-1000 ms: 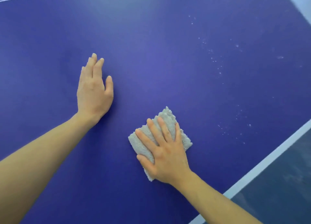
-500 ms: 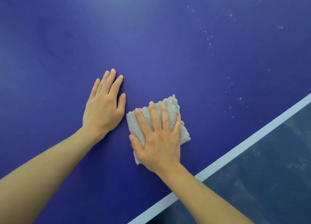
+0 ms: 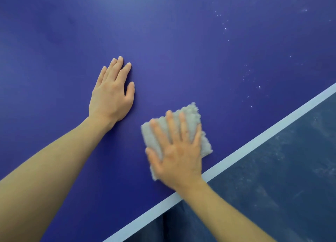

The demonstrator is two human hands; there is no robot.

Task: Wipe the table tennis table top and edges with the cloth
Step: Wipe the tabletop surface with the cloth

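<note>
The right grip, fingers flat, presses the folded grey fluffy cloth on the dark blue worktop. It has slid from beside the flat, released left grip toward the white edge stripe; white specks farther right await wiping.

Open worktop is left ahead of the cloth; passage leftward is blocked by the flat left hand, and rightward it is bounded by the white edge line.
</note>
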